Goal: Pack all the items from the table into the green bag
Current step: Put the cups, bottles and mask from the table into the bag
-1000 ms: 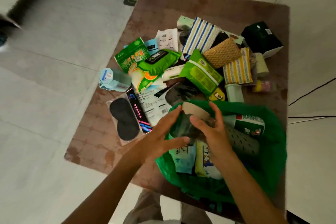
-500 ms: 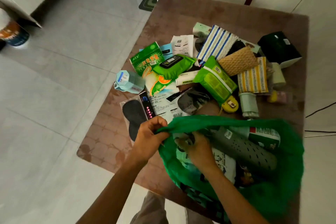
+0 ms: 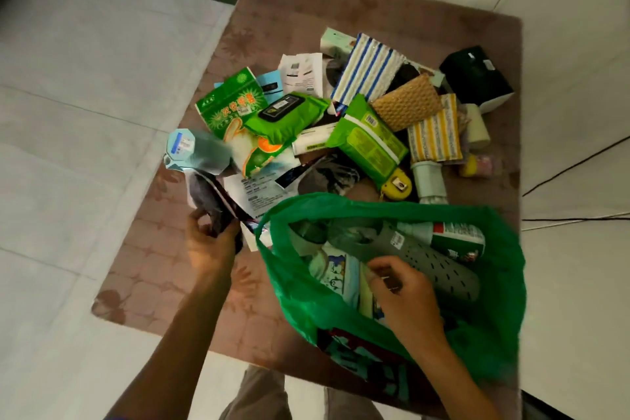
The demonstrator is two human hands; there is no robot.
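Pinching the flat, floppy sleep-mask packet (image 3: 213, 204) by its lower edge left of centre, left hand (image 3: 211, 242) has a light, slippery load, while right hand (image 3: 402, 297), fingers curled, digs inside the green bag (image 3: 491, 334).
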